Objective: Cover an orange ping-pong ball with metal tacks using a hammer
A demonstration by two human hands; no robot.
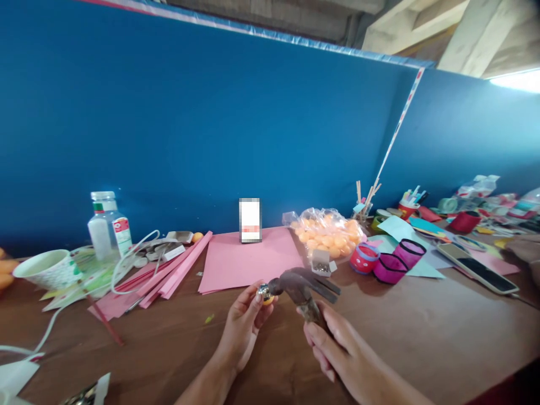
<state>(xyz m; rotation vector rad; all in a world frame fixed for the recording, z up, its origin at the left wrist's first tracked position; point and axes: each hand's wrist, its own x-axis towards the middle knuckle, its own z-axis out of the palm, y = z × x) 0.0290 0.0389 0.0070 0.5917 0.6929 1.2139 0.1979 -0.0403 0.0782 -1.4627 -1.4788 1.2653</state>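
Observation:
Between its thumb and fingers, my left hand (244, 320) grips a small orange ball (268, 301). A shiny metal piece (264, 291) sits on the ball's upper side, partly covered by the fingers; its exact kind is unclear. My right hand (335, 340) is wrapped round the handle of a claw hammer (300, 281). The hammer's striking face is right beside the metal piece, and I cannot tell whether they touch. Just beyond the claw stands an open white box (323, 263) of small metal bits.
Pink paper sheets (248, 261) lie ahead, with rolled pink strips (169, 278) to their left. Behind the box is a plastic bag of orange balls (329, 233). Purple cylinders (390, 269) and a phone (476, 269) lie right; a paper cup (48, 269) and bottle (103, 228) stand left.

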